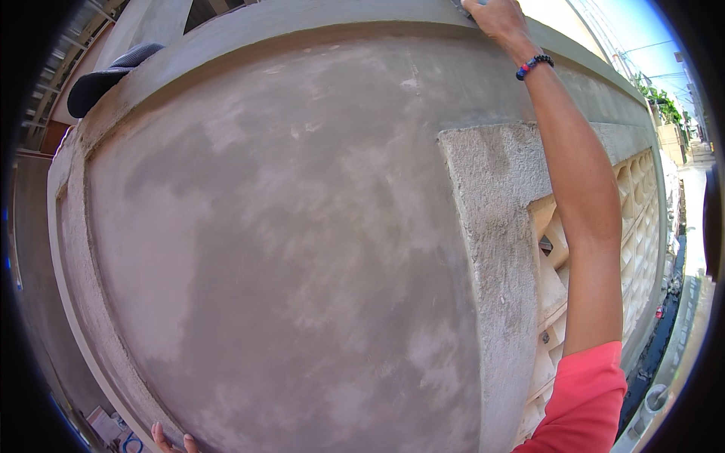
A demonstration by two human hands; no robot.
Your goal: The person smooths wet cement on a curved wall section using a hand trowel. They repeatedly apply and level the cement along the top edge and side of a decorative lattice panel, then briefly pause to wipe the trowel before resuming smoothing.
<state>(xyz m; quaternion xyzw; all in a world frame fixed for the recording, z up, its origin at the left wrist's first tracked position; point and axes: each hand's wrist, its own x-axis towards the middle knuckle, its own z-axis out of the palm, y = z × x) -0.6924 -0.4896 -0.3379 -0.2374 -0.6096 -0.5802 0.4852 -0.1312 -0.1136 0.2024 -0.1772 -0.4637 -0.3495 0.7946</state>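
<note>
A broad grey plastered wall (317, 226), blotched with darker and paler patches, fills most of the head view. My right arm reaches up across its right side. At the top edge, my right hand (496, 21) is closed round a small grey object (463, 7), mostly cut off by the frame, so its kind cannot be made out. It is up at the wall's raised top ledge (325, 29). Low on the left, only the fingertips of my left hand (175, 440) show, spread apart beside the wall's raised left border (124, 343); nothing is seen in them.
A dark cap (106, 79) lies on the wall's upper left corner. On the right, a rough raised frame (498, 249) surrounds cream openwork blocks (638, 192). Beyond them run a dark drainage channel (655, 340) and a sunlit lane (698, 204).
</note>
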